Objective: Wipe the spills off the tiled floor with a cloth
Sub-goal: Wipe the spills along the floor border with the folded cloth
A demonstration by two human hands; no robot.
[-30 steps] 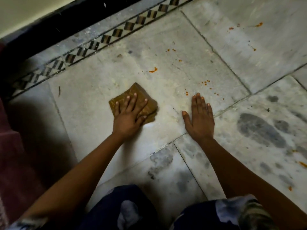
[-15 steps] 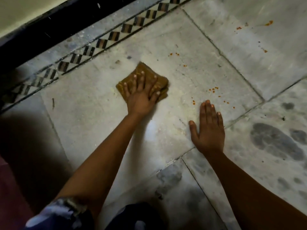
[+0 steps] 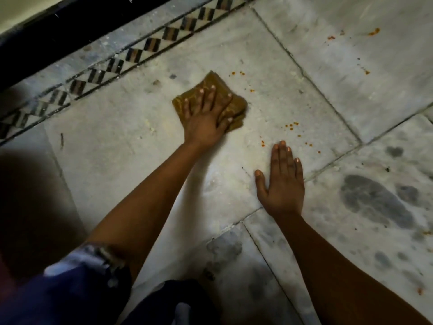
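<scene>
A folded brown cloth (image 3: 236, 105) lies on the pale marble floor tile (image 3: 112, 151). My left hand (image 3: 206, 116) presses flat on it with the fingers spread and straight. My right hand (image 3: 282, 181) rests flat on the same tile, nearer to me and to the right, palm down, holding nothing. Small orange spill spots (image 3: 290, 125) dot the tile between the cloth and my right hand. More orange specks (image 3: 237, 73) lie just beyond the cloth, and others (image 3: 373, 32) sit on the far right tile.
A black-and-white checkered border strip (image 3: 140, 52) runs diagonally along the far edge, with a dark skirting (image 3: 46, 36) behind it. Dark grey blotches (image 3: 375, 200) mark the tiles at right. My clothed knees (image 3: 164, 303) fill the bottom edge.
My left hand has pushed the cloth away from me, over where the larger orange spot lay. My right hand has stayed flat on the floor.
</scene>
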